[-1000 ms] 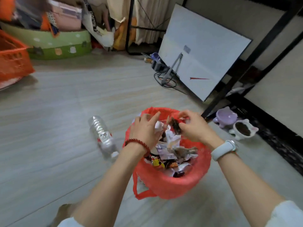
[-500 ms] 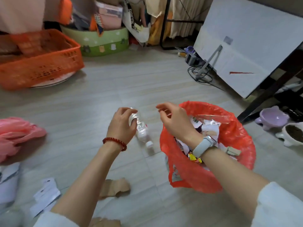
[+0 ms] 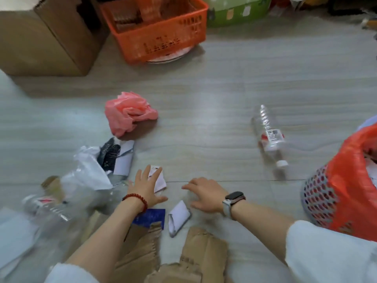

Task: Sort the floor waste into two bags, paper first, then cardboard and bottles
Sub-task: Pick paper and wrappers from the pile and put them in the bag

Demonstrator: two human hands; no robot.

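Both hands are now lying low over the floor (image 3: pixel 224 94) among the scraps, away from the red bag they were hovering beside half a second ago. The left hand (image 3: pixel 145 186) is spreading flat, fingers apart, its fingertips touching a small white paper slip (image 3: pixel 159 179); nothing is clamped in its grip. The right hand (image 3: pixel 204 194) is resting palm down just beside it, fingers loosely spread, its grip empty as well.

A folded white paper (image 3: pixel 179 217) is lying on the floor between the two wrists, and a blue card (image 3: pixel 152 216) is showing partly under the left wrist. Torn brown cardboard pieces (image 3: pixel 204 250) are lying nearer the person than the hands. To the left of the left hand, crumpled white paper (image 3: pixel 87 160) and clear plastic are piling together, with a blurred bottle (image 3: pixel 40 203) at the edge of the pile.

Beyond that pile a pink plastic bag (image 3: pixel 128 113) is sitting crumpled. A clear plastic bottle (image 3: pixel 269 137) is lying on its side, well to the right of the hands. The red bag (image 3: pixel 350 180) is lining a perforated basket (image 3: pixel 318 197) at the right edge. An orange crate (image 3: pixel 159 27) and a cardboard box (image 3: pixel 40 37) are standing far beyond the hands.
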